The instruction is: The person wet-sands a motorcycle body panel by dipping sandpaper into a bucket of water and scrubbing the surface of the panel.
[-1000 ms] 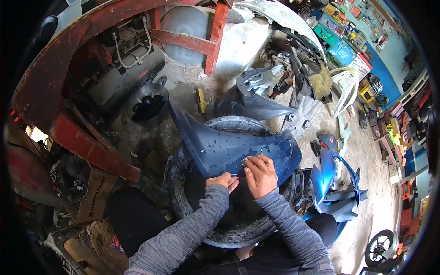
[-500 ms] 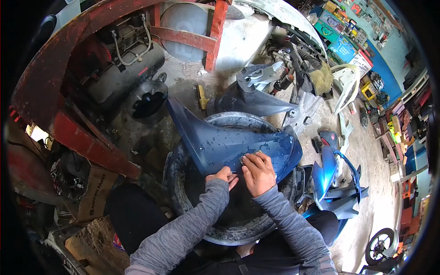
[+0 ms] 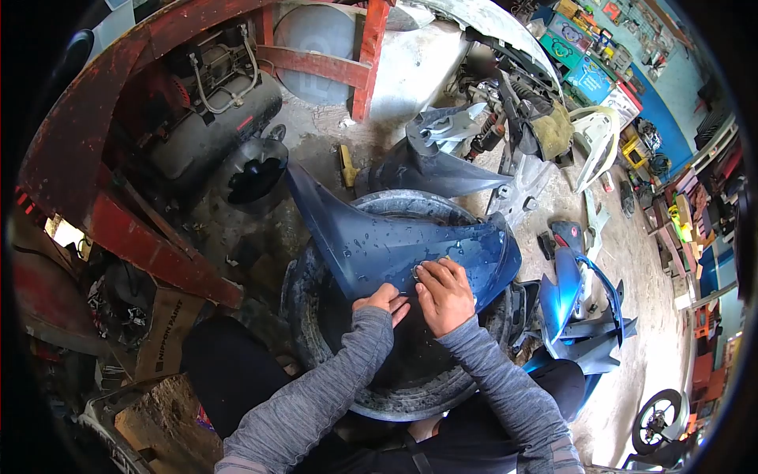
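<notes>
While the left hand [image 3: 381, 302] pinches the near edge of the wet blue panel [image 3: 387, 249] lying across a round tub [image 3: 403, 405], the right hand [image 3: 445, 295] rests bent fingers on its face. Whether they grip anything is unclear.

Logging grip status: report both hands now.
Left hand: closed on near edge of the blue panel.
Right hand: fingers bent on the panel; anything held beneath cannot be told.

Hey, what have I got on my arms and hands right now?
Your left hand and right hand are both bare, with no gloves. Both arms are covered in long, heathered grey sleeves. No cables show on them.
</notes>
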`<state>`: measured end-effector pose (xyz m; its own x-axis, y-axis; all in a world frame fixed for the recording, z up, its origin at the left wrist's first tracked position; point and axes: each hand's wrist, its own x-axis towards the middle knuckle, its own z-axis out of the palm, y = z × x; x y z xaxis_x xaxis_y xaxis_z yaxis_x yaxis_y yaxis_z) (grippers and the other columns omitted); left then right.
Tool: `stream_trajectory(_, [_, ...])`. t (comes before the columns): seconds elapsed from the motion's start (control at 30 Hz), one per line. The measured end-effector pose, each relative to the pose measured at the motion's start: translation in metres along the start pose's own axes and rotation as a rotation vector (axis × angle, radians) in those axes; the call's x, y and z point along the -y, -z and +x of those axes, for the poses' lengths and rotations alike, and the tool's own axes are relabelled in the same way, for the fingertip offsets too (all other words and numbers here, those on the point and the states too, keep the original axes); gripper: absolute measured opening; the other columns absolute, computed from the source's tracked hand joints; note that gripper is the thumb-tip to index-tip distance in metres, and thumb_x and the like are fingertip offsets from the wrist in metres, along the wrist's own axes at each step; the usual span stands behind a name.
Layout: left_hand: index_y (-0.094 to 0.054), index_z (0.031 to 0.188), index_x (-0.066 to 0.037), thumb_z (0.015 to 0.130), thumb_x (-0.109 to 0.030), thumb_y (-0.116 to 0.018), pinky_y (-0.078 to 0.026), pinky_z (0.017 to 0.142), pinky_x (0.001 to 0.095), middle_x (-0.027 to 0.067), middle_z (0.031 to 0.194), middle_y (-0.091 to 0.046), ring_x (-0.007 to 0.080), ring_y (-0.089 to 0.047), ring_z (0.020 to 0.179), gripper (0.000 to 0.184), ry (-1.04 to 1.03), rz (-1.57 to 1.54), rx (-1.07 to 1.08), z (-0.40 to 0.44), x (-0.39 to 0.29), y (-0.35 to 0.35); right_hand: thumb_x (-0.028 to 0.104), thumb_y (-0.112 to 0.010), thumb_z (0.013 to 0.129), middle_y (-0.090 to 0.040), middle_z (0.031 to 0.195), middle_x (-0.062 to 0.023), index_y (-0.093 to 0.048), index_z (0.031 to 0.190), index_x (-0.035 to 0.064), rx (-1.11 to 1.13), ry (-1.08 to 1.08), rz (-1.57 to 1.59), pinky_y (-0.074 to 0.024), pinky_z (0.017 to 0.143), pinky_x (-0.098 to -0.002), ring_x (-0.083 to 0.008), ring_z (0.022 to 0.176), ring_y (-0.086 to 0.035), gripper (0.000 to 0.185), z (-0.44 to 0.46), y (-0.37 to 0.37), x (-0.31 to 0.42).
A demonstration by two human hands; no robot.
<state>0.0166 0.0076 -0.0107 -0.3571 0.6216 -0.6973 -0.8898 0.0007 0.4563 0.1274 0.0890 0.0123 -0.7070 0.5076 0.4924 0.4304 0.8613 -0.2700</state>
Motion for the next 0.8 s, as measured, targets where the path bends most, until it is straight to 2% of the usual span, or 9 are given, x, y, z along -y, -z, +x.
stream_trajectory(0.3, [-0.048,0.090,0.011,0.074,-0.010,-0.061,-0.053,0.082,0.0380,0.0165,0.094,-0.052,0.0287,-0.059,0.092,0.029,-0.015,0.011,-0.042,-0.0002,0.0003,-0.0038,0.010,-0.060,0.076,-0.060,0.105,-0.0097,-0.065,0.099,0.0015,0.005,0.010,0.000,-0.0421,0.091,-0.0383,-0.0307,0.102,-0.050,0.025,-0.0003,0.0011,0.0011])
stream_trajectory(0.37, [-0.053,0.079,0.010,0.073,-0.007,-0.061,-0.055,0.075,0.0360,0.0165,0.083,-0.059,0.0250,-0.063,0.078,0.020,-0.025,-0.006,-0.095,0.0043,0.0022,-0.0036,0.010,-0.060,0.076,-0.060,0.105,-0.0097,-0.065,0.100,0.0015,0.007,0.011,0.000,-0.0421,0.091,-0.0384,-0.0307,0.102,-0.050,0.025,-0.0006,0.0010,0.0013])
stream_trajectory(0.47, [-0.053,0.077,0.010,0.073,-0.006,-0.059,-0.055,0.075,0.0352,0.0163,0.080,-0.059,0.0240,-0.062,0.074,0.017,-0.038,-0.026,-0.102,0.0030,0.0032,-0.0043,0.010,-0.060,0.076,-0.060,0.105,-0.0097,-0.064,0.100,0.0016,0.004,0.012,-0.008,-0.0421,0.091,-0.0385,-0.0307,0.102,-0.050,0.026,0.0002,0.0004,0.0013])
stream_trajectory(0.57, [-0.053,0.077,0.009,0.073,-0.005,-0.059,-0.055,0.076,0.0356,0.0163,0.081,-0.058,0.0241,-0.062,0.075,0.016,-0.031,-0.044,-0.050,0.0071,0.0062,0.0014,0.010,-0.060,0.076,-0.060,0.105,-0.0097,-0.064,0.100,0.0015,0.011,0.008,-0.009,-0.0420,0.091,-0.0386,-0.0308,0.102,-0.050,0.026,0.0002,0.0013,0.0012])
stream_trajectory(0.8, [-0.052,0.075,0.009,0.073,-0.006,-0.060,-0.054,0.078,0.0369,0.0165,0.085,-0.058,0.0252,-0.062,0.079,0.017,-0.024,-0.056,-0.084,0.0014,0.0013,-0.0040,0.011,-0.060,0.077,-0.060,0.106,-0.0098,-0.064,0.101,0.0012,0.010,0.013,-0.016,-0.0418,0.092,-0.0388,-0.0310,0.102,-0.050,0.026,-0.0008,0.0015,0.0017])
